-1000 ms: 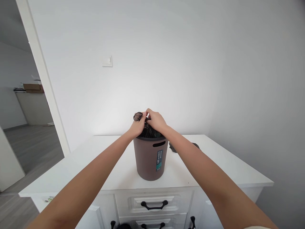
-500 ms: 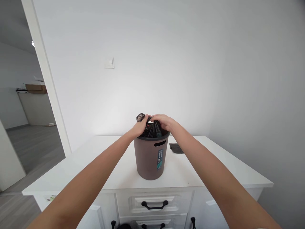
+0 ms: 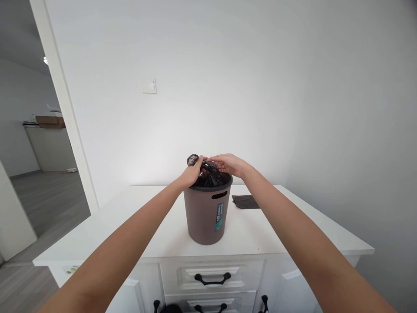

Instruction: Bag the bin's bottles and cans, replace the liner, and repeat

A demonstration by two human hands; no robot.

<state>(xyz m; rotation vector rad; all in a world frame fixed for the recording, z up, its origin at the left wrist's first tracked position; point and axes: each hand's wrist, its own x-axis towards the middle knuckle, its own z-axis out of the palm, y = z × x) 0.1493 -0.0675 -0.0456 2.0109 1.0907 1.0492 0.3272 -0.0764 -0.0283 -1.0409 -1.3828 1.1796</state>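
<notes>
A brown garbage bin (image 3: 203, 217) with a dark rim stands upright on the white cabinet top (image 3: 156, 243). Inside its mouth lies a black plastic bag (image 3: 210, 177), gathered upward at the top. My left hand (image 3: 193, 172) is closed on the bag's gathered neck above the left part of the rim, and a loop of thin plastic sticks out past it. Above the right part of the rim, my right hand (image 3: 230, 164) touches the bag with its fingers loosely bent and partly spread, the fingertips near my left hand.
A folded black bag (image 3: 246, 201) lies right of the bin, partly behind my right forearm. A white wall with a switch (image 3: 150, 86) rises behind. Drawers with black handles (image 3: 213, 279) are at the front. A doorway is at the left.
My right hand has shifted slightly right and up, its fingers loosening from the bag. The bag's top leans more to the right. My left hand stays almost where it was.
</notes>
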